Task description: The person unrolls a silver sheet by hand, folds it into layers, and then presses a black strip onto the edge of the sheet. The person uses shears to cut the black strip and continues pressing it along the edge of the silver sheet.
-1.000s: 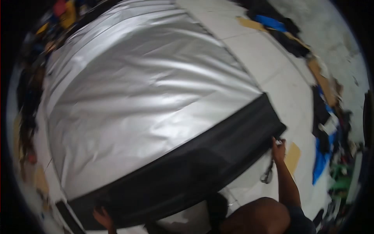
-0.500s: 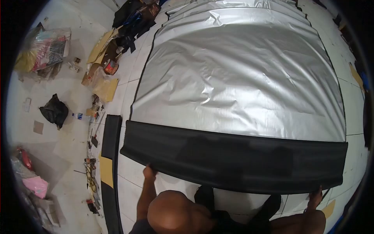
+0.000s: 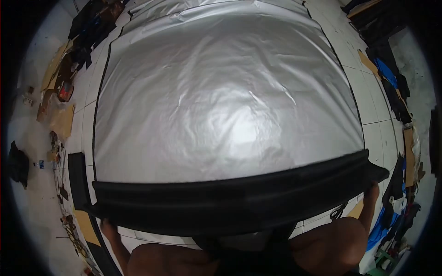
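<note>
A large silver sheet lies spread over the tiled floor, wrinkled in places. Along its near side, the black underside is turned up as a wide black band running from left to right. My left hand grips the lower edge of this band close to its left end, fingers partly hidden by the material. At the far right, the fingers of my right hand are closed on the same edge, just below the corner that sticks out. Both my knees are bent close to the band.
Left of the sheet are a long black strip, a tan cardboard piece and scattered small items. Black scissors lie near my right knee. Along the right side are blue material, dark cloth and more cardboard.
The view has swung to the right. My left hand is closer to the band's left end. My right hand and the band's right corner have moved up and away, and the band now slants.
</note>
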### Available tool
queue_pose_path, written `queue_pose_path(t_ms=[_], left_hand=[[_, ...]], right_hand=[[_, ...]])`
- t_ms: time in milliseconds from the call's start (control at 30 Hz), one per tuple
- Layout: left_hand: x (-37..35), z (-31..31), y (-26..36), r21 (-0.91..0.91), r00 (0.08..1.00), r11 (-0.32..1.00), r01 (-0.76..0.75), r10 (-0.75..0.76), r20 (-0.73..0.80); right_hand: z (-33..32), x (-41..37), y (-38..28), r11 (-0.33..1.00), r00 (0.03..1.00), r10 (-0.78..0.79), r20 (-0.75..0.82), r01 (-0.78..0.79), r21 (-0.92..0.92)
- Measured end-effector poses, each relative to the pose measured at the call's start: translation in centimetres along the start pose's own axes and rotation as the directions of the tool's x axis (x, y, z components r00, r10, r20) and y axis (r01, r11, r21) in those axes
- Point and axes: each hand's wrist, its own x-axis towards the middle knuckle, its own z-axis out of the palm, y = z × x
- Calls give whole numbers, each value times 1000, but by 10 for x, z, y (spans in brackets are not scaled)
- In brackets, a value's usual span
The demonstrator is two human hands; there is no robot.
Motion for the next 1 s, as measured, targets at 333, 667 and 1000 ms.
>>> queue_pose_path(t_ms=[333, 667, 1000], left_hand=[[72, 181, 53, 765, 917, 523, -376, 331, 224], [-144, 221, 15, 526, 574, 231, -819, 341, 744], [-116, 230, -10, 518, 563, 222, -826, 324, 760]], right_hand=[[158, 89, 55, -212, 257, -831, 494, 674, -708], [195, -174, 90, -67, 419, -399, 815, 874, -482], [200, -144, 94, 67, 483, -389, 784, 864, -499]])
